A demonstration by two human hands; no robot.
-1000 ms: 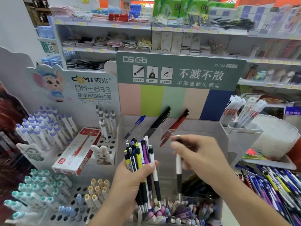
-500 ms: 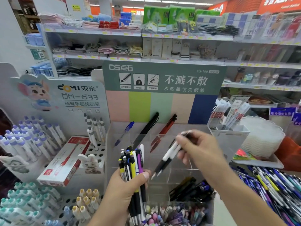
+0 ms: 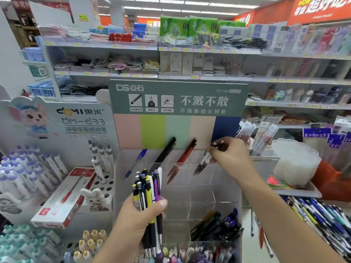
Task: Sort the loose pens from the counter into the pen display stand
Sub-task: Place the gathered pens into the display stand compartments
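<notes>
Your right hand (image 3: 230, 156) has carried its pinched pens (image 3: 204, 162) up into the pen display stand (image 3: 190, 186)'s back-right slot; your left hand (image 3: 140, 221) still grips the bundle (image 3: 147, 188).

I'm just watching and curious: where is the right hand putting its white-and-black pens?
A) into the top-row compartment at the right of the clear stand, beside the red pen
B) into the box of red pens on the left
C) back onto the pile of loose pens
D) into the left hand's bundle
A: the right hand holds the white-and-black pens tip-down in the clear stand, just right of the red pen.
</notes>
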